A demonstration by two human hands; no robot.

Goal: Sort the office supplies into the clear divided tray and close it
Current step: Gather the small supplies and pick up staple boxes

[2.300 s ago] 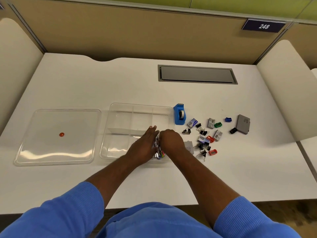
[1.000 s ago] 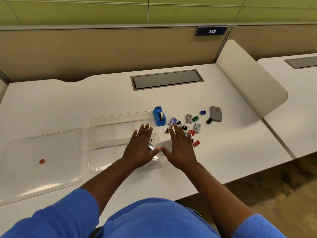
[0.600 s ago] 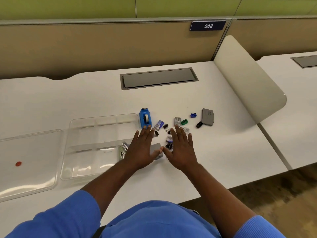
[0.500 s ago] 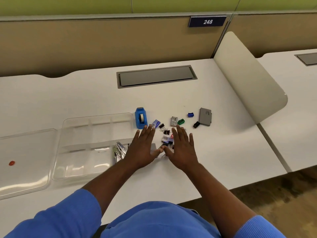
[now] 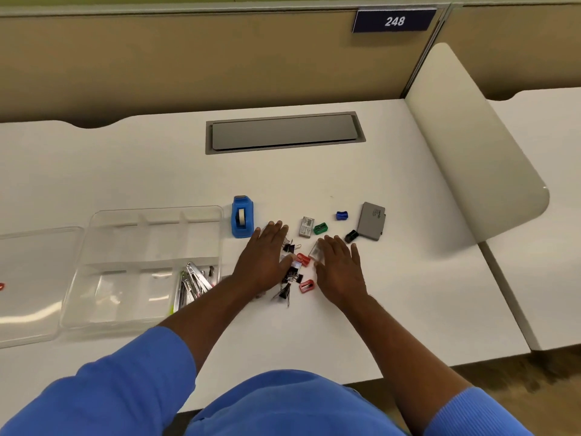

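The clear divided tray lies left of centre, with several metal clips in its near right compartment. Its lid rests flat at the far left. My left hand and my right hand lie flat and open on the desk, either side of a pile of black binder clips, red sharpeners and small staple boxes. A blue tape dispenser stands just right of the tray. Green and blue sharpeners and a grey box lie beyond my right hand.
A grey cable hatch is set into the white desk at the back. A cream divider borders the right side. A small red item shows on the lid at the left edge.
Both hands left the tray, where the metal clips now lie, and moved right to the loose pile. The view swung right.
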